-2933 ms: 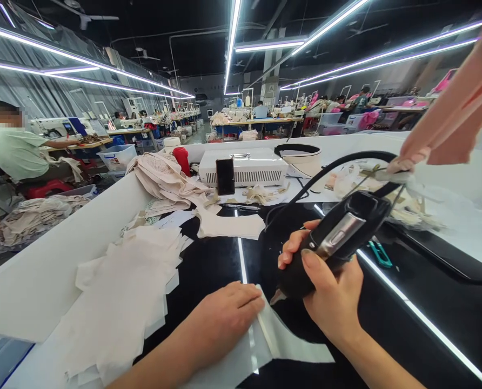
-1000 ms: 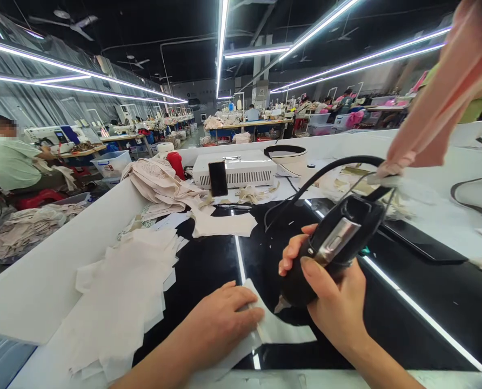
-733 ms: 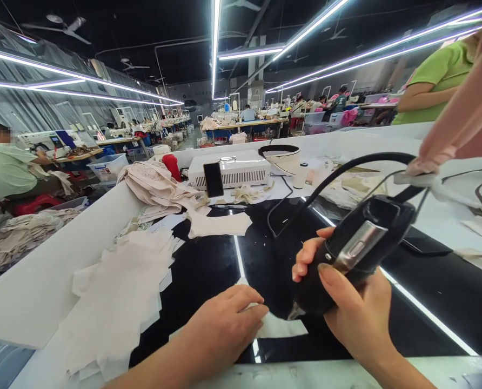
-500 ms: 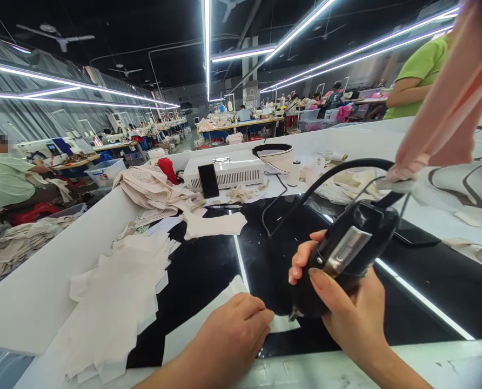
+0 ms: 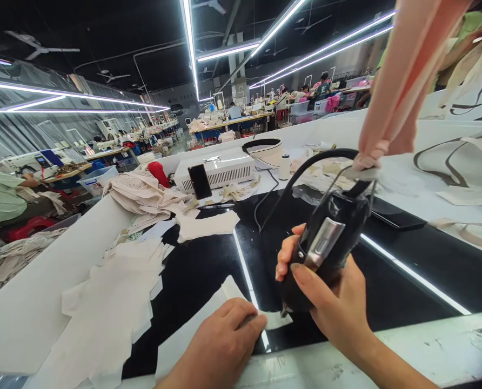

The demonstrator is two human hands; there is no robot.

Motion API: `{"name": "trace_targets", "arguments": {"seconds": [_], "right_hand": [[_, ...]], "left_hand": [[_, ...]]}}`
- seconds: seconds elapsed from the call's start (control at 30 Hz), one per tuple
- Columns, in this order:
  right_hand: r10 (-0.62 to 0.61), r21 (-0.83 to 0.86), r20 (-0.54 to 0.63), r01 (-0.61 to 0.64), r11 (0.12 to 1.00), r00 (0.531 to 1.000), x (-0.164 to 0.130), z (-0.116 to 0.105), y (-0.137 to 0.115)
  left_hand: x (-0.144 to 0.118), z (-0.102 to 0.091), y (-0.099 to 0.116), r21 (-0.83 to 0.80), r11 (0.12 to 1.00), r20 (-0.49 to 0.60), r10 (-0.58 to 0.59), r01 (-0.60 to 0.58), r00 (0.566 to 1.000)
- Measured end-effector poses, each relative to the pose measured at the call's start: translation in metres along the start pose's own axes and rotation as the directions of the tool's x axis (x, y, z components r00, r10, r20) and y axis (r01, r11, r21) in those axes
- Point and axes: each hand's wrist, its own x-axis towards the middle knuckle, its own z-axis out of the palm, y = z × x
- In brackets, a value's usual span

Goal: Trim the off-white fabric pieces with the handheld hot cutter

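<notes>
My right hand (image 5: 326, 286) grips a black corded hand-held power tool (image 5: 326, 232) with a silver switch plate. Its narrow metal tip points down close to the end of a pale fabric piece (image 5: 192, 329) on the glossy black work surface (image 5: 208, 265). A knotted strip of pink cloth (image 5: 395, 97) runs up from the tool's top end, beside its thick cord. My left hand (image 5: 228, 335) is closed and presses on the fabric, its fingers curled and the thumb alongside; the fingertips are partly hidden. A narrow end of the fabric shows between the hand and the tool.
Stacked pale fabric pieces (image 5: 103, 308) lie at left, another cut piece (image 5: 208, 224) farther back. Behind stand a white vented box (image 5: 225, 175), a phone (image 5: 199, 182) and a visor (image 5: 265, 151). A dark flat device (image 5: 399, 215) lies right. Co-workers sit beyond the white side walls.
The view has turned slightly, shifting most things leftward. The tool stays in my right hand by the fabric's end. A gap between my left thumb and forefinger shows more clearly.
</notes>
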Motion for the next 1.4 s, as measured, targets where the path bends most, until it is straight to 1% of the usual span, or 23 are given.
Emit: {"name": "trace_targets", "arguments": {"seconds": [0.07,0.2,0.33,0.47,0.6,0.77,0.87,0.97,1.07,1.17,1.23,1.33,1.4], "right_hand": [[0.007,0.024,0.012,-0.007,1.0,1.0,0.002,0.005,0.0],[-0.002,0.046,0.042,0.0,0.999,0.999,0.003,0.014,0.005],[0.003,0.044,0.064,-0.006,0.999,0.998,0.003,0.018,0.01],[0.0,0.031,0.061,-0.002,1.0,0.998,0.003,0.019,0.012],[0.017,0.016,0.062,-0.018,1.0,0.998,0.004,0.019,0.014],[0.011,0.031,0.031,-0.012,0.999,0.999,0.005,0.021,0.017],[0.007,0.037,0.042,-0.009,0.999,0.999,0.005,0.024,0.018],[0.027,-0.002,0.024,-0.027,1.0,0.999,0.006,0.026,0.018],[0.032,-0.014,0.013,-0.032,0.999,0.999,0.007,0.026,0.019],[0.011,0.028,0.027,-0.011,1.0,1.0,0.006,0.024,0.022],[0.005,0.045,0.047,-0.007,0.999,0.999,0.005,0.023,0.025],[0.006,0.026,0.091,-0.008,1.0,0.996,0.005,0.021,0.03],[0.003,-0.005,0.094,-0.002,1.0,0.996,0.005,0.021,0.032]], "left_hand": [[-0.001,0.0,0.0,0.007,1.0,0.007,-0.001,0.001,1.0],[-0.001,0.002,0.0,0.01,1.0,-0.019,0.016,-0.016,1.0],[0.0,0.004,0.001,0.026,1.0,-0.036,0.019,-0.018,0.999],[0.002,0.002,0.002,0.041,0.999,-0.031,0.017,-0.016,0.999],[0.003,0.0,0.003,0.047,0.999,-0.015,-0.022,0.023,1.0],[0.002,-0.001,0.003,0.05,0.998,-0.005,-0.047,0.047,0.999],[0.001,0.0,0.004,0.048,0.998,-0.027,-0.046,0.047,0.999],[0.001,0.002,0.004,0.049,0.998,-0.056,-0.041,0.043,0.998],[0.0,0.004,0.004,0.044,0.998,-0.039,-0.047,0.049,0.998],[-0.001,0.006,0.003,0.034,0.998,-0.026,-0.056,0.057,0.998],[-0.002,0.008,0.002,0.032,0.998,-0.042,-0.055,0.056,0.998],[-0.002,0.012,0.0,0.029,0.999,-0.062,-0.042,0.044,0.997],[-0.002,0.014,0.0,0.042,0.999,-0.076,-0.029,0.033,0.997]]}}
